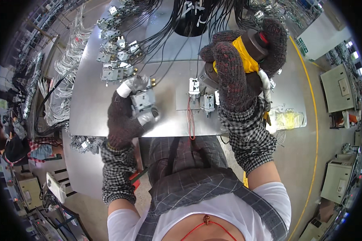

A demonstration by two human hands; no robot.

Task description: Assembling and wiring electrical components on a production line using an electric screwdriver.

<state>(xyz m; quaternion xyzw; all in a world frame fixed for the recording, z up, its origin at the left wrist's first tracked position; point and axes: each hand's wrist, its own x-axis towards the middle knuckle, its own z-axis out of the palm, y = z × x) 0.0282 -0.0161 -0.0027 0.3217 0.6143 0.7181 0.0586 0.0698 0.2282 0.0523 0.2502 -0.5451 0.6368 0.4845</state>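
A factory workshop — metal-topped bench [90, 110], heaped wired metal parts [110, 72], bundled white wires [66, 72], yellow floor line [317, 128], pale equipment cabinets [337, 180].

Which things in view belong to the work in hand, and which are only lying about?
Probably in use:
left hand, holding a grey metal part;
right hand, gripping a yellow-taped tool;
similar parts between the hands.

Apparently just lying about:
white cables at left;
yellow packet at right.
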